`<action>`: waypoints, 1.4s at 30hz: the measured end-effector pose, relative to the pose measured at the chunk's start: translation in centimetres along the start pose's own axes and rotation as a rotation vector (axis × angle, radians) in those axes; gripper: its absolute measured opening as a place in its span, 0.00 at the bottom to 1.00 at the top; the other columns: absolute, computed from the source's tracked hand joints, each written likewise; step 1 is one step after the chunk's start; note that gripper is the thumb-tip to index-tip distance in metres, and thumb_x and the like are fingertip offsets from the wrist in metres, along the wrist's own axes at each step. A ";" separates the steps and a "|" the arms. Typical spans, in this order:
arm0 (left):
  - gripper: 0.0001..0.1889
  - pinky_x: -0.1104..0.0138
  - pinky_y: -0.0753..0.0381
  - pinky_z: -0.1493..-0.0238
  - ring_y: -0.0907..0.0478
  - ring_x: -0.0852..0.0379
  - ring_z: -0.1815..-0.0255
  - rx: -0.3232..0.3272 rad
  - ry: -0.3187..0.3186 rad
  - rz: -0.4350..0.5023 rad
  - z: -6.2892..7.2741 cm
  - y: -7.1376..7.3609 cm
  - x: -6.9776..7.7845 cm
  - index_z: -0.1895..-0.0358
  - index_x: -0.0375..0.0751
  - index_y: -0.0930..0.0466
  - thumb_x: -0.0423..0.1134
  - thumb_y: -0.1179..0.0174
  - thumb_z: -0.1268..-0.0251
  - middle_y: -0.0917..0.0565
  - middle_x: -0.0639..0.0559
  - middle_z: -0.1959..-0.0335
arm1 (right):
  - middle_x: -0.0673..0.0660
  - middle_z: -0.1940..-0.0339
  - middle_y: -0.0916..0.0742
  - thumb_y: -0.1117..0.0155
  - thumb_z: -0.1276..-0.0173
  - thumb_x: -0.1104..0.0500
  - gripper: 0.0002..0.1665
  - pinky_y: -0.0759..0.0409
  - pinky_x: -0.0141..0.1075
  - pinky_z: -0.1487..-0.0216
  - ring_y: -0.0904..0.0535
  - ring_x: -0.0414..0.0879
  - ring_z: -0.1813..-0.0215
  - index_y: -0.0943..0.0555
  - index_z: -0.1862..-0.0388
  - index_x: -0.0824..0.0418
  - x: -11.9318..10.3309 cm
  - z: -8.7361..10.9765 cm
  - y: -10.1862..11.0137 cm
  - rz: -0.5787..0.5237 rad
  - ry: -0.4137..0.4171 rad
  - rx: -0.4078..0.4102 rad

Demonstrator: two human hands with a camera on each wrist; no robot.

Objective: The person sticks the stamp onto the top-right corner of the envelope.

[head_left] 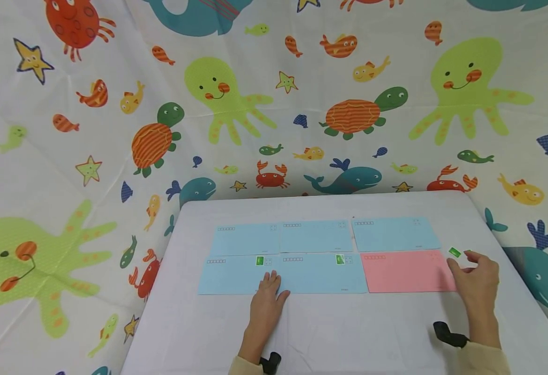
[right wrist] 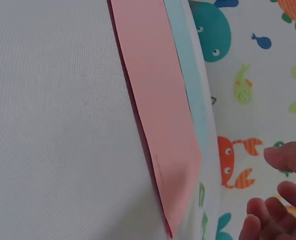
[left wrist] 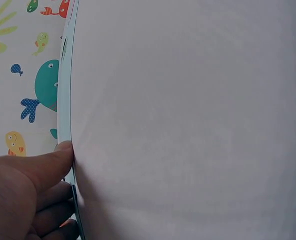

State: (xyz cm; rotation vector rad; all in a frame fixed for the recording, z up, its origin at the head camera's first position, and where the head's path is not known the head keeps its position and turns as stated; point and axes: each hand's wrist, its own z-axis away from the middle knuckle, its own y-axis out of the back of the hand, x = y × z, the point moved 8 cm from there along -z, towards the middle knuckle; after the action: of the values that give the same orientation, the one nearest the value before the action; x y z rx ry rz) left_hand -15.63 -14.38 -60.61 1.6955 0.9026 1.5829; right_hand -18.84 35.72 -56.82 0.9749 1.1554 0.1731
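My left hand [head_left: 266, 298] rests with straight fingers on the front-row blue envelopes, at the seam between the front left one [head_left: 229, 278] and the front middle one [head_left: 320, 278]. Each of these two bears a small green stamp near its top right corner. On the right lies a pink envelope [head_left: 407, 273] without a green stamp. My right hand [head_left: 480, 278] is over its right edge, thumb and index finger bent and apart, nothing between them. Just beyond the fingertips a loose green stamp [head_left: 454, 252] lies on the white cloth, also seen past the pink envelope's corner in the right wrist view.
A back row of 3 blue envelopes [head_left: 391, 234] lies right behind the front row. White cloth [head_left: 330, 333] covers the table. Behind it and at the sides hangs a curtain [head_left: 250, 172] printed with sea animals.
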 end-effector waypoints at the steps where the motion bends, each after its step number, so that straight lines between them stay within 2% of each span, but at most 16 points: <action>1: 0.26 0.39 0.26 0.35 0.31 0.34 0.28 -0.001 0.002 0.000 0.0 0.0 0.0 0.38 0.27 0.22 0.41 0.33 0.35 0.24 0.33 0.33 | 0.74 0.32 0.33 0.43 0.26 0.52 0.37 0.39 0.19 0.75 0.28 0.63 0.46 0.37 0.26 0.71 0.2 -0.1 0.0 0.001 -0.007 -0.002; 11: 0.26 0.40 0.27 0.35 0.30 0.34 0.28 -0.003 0.004 -0.004 0.0 -0.1 0.0 0.39 0.27 0.22 0.40 0.33 0.36 0.24 0.33 0.33 | 0.74 0.29 0.35 0.45 0.25 0.51 0.38 0.38 0.27 0.66 0.30 0.64 0.44 0.40 0.24 0.71 2.0 -1.2 0.7 0.016 -0.063 -0.008; 15: 0.26 0.40 0.26 0.36 0.30 0.34 0.28 -0.001 0.002 -0.010 0.1 -0.1 -0.1 0.39 0.27 0.22 0.40 0.33 0.36 0.24 0.33 0.33 | 0.75 0.28 0.38 0.45 0.25 0.50 0.40 0.34 0.32 0.63 0.30 0.66 0.42 0.42 0.24 0.72 2.9 -1.6 0.8 0.018 -0.082 -0.026; 17: 0.26 0.40 0.26 0.36 0.30 0.34 0.28 -0.001 0.003 -0.010 0.1 -0.2 -0.1 0.39 0.27 0.22 0.40 0.33 0.36 0.24 0.33 0.33 | 0.76 0.27 0.39 0.45 0.25 0.50 0.41 0.28 0.40 0.59 0.31 0.68 0.40 0.43 0.23 0.72 3.3 -1.7 0.8 0.014 -0.096 -0.037; 19: 0.26 0.40 0.26 0.35 0.30 0.34 0.28 0.000 0.002 -0.010 0.1 -0.2 -0.1 0.39 0.27 0.22 0.40 0.33 0.36 0.24 0.33 0.33 | 0.77 0.27 0.40 0.46 0.25 0.50 0.41 0.24 0.51 0.51 0.34 0.69 0.37 0.44 0.23 0.72 3.7 -1.9 0.8 0.006 -0.114 -0.046; 22: 0.26 0.40 0.26 0.35 0.30 0.34 0.28 -0.001 0.001 -0.011 0.1 -0.2 -0.2 0.39 0.27 0.22 0.40 0.33 0.36 0.24 0.33 0.33 | 0.78 0.26 0.41 0.45 0.25 0.51 0.42 0.29 0.63 0.35 0.40 0.72 0.31 0.45 0.23 0.72 4.2 -2.0 0.8 -0.007 -0.136 -0.057; 23: 0.26 0.40 0.26 0.35 0.30 0.34 0.28 -0.001 0.001 -0.011 0.1 -0.2 -0.2 0.39 0.27 0.22 0.41 0.33 0.36 0.24 0.33 0.33 | 0.78 0.26 0.41 0.45 0.25 0.51 0.42 0.31 0.64 0.33 0.41 0.72 0.30 0.46 0.22 0.72 4.4 -2.1 0.8 -0.004 -0.140 -0.060; 32: 0.26 0.39 0.26 0.36 0.30 0.34 0.28 0.003 0.005 -0.008 0.0 -0.1 -0.1 0.39 0.27 0.22 0.40 0.33 0.36 0.24 0.33 0.33 | 0.80 0.26 0.44 0.46 0.24 0.51 0.43 0.36 0.66 0.29 0.44 0.74 0.29 0.48 0.22 0.73 5.5 -2.5 0.9 0.012 -0.168 -0.085; 42: 0.26 0.42 0.28 0.33 0.31 0.35 0.27 -0.003 0.010 -0.007 -0.1 -0.1 -0.1 0.38 0.27 0.22 0.40 0.33 0.36 0.24 0.34 0.33 | 0.79 0.25 0.46 0.48 0.25 0.54 0.42 0.39 0.66 0.26 0.45 0.74 0.27 0.49 0.22 0.74 6.5 -2.5 0.7 0.003 -0.234 -0.101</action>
State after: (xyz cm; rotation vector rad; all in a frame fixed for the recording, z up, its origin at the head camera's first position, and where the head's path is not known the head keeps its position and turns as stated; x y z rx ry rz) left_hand -15.69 -14.41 -60.76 1.6817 0.9099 1.5892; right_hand -17.80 41.30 -60.97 0.8824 0.9221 0.1144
